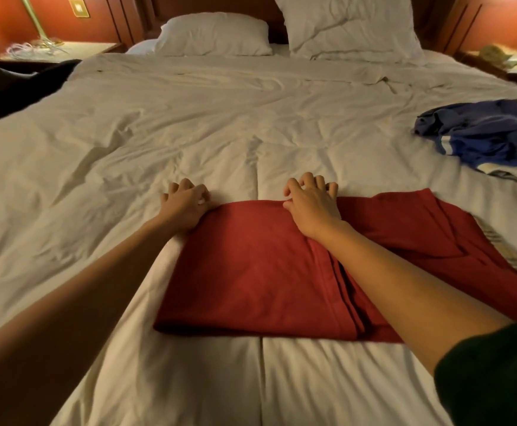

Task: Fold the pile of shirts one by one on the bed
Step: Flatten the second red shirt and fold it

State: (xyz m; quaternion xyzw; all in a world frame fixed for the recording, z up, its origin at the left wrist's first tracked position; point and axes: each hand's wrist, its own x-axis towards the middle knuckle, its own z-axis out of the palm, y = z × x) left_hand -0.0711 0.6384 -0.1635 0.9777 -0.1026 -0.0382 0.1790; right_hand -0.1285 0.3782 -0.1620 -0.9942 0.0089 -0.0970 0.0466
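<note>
Red shirt [251, 272]: part-folded, flat on the near middle of the bed [158, 118].
Left hand [185, 204]: at the shirt's far left corner, fingers curled, pinching it.
Right hand [311, 207]: on the far edge, fingers curled round the fold.
Blue shirts [490, 133]: crumpled heap, far right, well apart.
Pillows [214, 33]: at the head.

Rumpled white duvet [189, 118] lies bare across the bed's left and middle, leaving broad passage. A crumpled blue fabric shirt [490, 136] occupies the right edge; two white pillows [214, 33] line the far end.
</note>
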